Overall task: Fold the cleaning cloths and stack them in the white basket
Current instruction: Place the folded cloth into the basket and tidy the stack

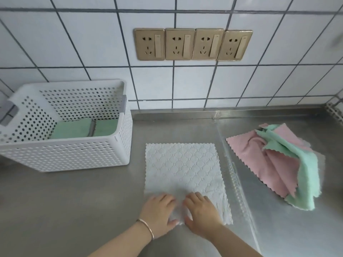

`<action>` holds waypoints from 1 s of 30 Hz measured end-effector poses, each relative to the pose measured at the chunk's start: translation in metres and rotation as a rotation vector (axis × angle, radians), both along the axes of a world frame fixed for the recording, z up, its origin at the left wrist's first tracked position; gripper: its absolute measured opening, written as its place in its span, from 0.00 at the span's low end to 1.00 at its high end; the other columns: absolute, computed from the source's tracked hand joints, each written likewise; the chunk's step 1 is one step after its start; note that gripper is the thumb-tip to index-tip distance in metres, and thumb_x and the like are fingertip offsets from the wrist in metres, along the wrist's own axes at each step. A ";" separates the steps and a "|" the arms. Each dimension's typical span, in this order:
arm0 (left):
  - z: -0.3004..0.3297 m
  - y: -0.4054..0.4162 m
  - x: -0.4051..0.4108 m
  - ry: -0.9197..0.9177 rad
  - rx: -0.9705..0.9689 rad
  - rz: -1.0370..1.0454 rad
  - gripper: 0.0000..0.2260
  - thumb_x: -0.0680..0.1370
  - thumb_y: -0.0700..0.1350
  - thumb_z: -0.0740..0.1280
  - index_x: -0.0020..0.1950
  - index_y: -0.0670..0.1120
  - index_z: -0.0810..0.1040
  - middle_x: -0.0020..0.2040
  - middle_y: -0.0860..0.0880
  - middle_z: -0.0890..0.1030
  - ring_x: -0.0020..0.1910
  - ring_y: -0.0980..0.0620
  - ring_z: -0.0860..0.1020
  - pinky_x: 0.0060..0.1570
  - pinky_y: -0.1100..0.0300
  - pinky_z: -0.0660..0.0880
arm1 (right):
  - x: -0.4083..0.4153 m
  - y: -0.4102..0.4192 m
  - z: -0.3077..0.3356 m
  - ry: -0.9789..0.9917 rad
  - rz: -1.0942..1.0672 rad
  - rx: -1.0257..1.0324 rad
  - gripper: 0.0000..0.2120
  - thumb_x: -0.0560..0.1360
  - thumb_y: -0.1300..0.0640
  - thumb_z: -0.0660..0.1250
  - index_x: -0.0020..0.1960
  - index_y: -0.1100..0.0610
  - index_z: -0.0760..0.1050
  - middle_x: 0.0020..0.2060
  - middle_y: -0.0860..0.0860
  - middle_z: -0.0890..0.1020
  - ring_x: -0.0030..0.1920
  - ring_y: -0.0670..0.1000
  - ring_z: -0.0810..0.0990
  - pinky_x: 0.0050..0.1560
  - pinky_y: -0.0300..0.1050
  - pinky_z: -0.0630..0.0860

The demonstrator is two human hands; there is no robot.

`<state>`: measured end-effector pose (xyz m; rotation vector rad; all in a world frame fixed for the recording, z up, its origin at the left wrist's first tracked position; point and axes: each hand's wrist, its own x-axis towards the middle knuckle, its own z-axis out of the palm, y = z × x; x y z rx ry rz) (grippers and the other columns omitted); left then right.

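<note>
A white quilted cleaning cloth [182,167] lies spread flat on the steel counter in front of me. My left hand [159,215] and my right hand [201,212] rest side by side on its near edge, fingers laid over the fabric, which bunches a little between them. The white perforated basket [78,154] stands at the left against the wall. Inside it lie folded green cloths [74,127], with a grey one between them. A loose pile of pink and green cloths [282,164] sits at the right.
The steel counter [74,201] runs to a tiled wall carrying a row of gold sockets [193,44]. A raised seam [233,173] crosses the counter between the white cloth and the pile. A grey object [7,112] shows at the far left edge.
</note>
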<state>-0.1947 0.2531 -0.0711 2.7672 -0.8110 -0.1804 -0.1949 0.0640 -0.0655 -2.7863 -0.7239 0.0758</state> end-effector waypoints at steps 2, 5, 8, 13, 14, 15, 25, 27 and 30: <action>-0.004 0.007 -0.012 0.001 -0.006 0.010 0.19 0.62 0.62 0.58 0.44 0.55 0.80 0.46 0.57 0.78 0.42 0.58 0.80 0.38 0.69 0.74 | -0.013 0.002 -0.003 0.000 -0.009 -0.061 0.13 0.57 0.44 0.65 0.39 0.49 0.73 0.40 0.45 0.79 0.39 0.48 0.78 0.34 0.38 0.75; -0.009 0.018 -0.021 -0.047 -0.070 0.037 0.15 0.64 0.50 0.58 0.49 0.51 0.73 0.51 0.55 0.73 0.49 0.57 0.77 0.38 0.69 0.76 | -0.027 -0.004 -0.009 0.029 -0.041 -0.072 0.18 0.50 0.51 0.73 0.40 0.50 0.76 0.42 0.46 0.80 0.42 0.49 0.81 0.36 0.38 0.77; -0.006 0.024 -0.021 -0.016 -0.133 0.065 0.18 0.65 0.41 0.54 0.50 0.49 0.76 0.52 0.54 0.76 0.51 0.56 0.76 0.37 0.68 0.77 | -0.033 -0.014 -0.007 0.028 -0.128 -0.077 0.27 0.44 0.61 0.77 0.42 0.52 0.75 0.46 0.47 0.82 0.46 0.49 0.83 0.38 0.38 0.79; -0.011 0.050 -0.021 -0.031 -0.105 0.164 0.18 0.66 0.42 0.56 0.44 0.50 0.84 0.47 0.56 0.84 0.53 0.58 0.71 0.53 0.63 0.69 | -0.033 -0.053 -0.008 0.086 -0.471 -0.010 0.27 0.47 0.70 0.73 0.45 0.54 0.81 0.51 0.49 0.83 0.49 0.52 0.83 0.40 0.44 0.80; -0.012 0.055 -0.021 -0.015 -0.131 0.213 0.17 0.67 0.43 0.57 0.45 0.51 0.84 0.47 0.58 0.83 0.53 0.59 0.71 0.52 0.64 0.69 | -0.033 -0.061 -0.010 0.102 -0.536 0.056 0.25 0.53 0.71 0.70 0.48 0.56 0.81 0.54 0.49 0.82 0.53 0.53 0.81 0.45 0.46 0.79; -0.013 0.059 -0.023 0.001 -0.176 0.270 0.16 0.67 0.44 0.58 0.44 0.53 0.84 0.47 0.59 0.83 0.53 0.60 0.72 0.51 0.64 0.69 | -0.032 -0.068 -0.010 0.123 -0.595 0.108 0.23 0.59 0.71 0.67 0.51 0.56 0.81 0.57 0.49 0.80 0.56 0.54 0.79 0.51 0.46 0.77; 0.050 0.057 -0.014 0.161 -0.581 0.654 0.05 0.79 0.46 0.62 0.46 0.58 0.73 0.37 0.60 0.80 0.41 0.51 0.79 0.38 0.74 0.69 | 0.002 -0.077 0.056 0.363 -0.911 0.697 0.08 0.76 0.59 0.65 0.45 0.64 0.77 0.38 0.58 0.80 0.41 0.53 0.76 0.41 0.45 0.68; 0.057 0.058 -0.012 0.186 -0.607 0.658 0.06 0.79 0.49 0.61 0.44 0.58 0.73 0.35 0.56 0.79 0.36 0.54 0.77 0.36 0.72 0.68 | 0.005 -0.077 0.064 0.369 -0.898 0.696 0.11 0.76 0.59 0.65 0.41 0.67 0.74 0.33 0.55 0.76 0.36 0.52 0.72 0.37 0.45 0.65; 0.060 0.062 -0.013 0.293 -0.575 0.662 0.08 0.79 0.45 0.61 0.45 0.58 0.74 0.35 0.55 0.79 0.35 0.57 0.75 0.37 0.71 0.68 | 0.004 -0.077 0.071 0.388 -0.862 0.619 0.14 0.76 0.59 0.64 0.33 0.58 0.68 0.28 0.49 0.71 0.32 0.51 0.69 0.33 0.43 0.64</action>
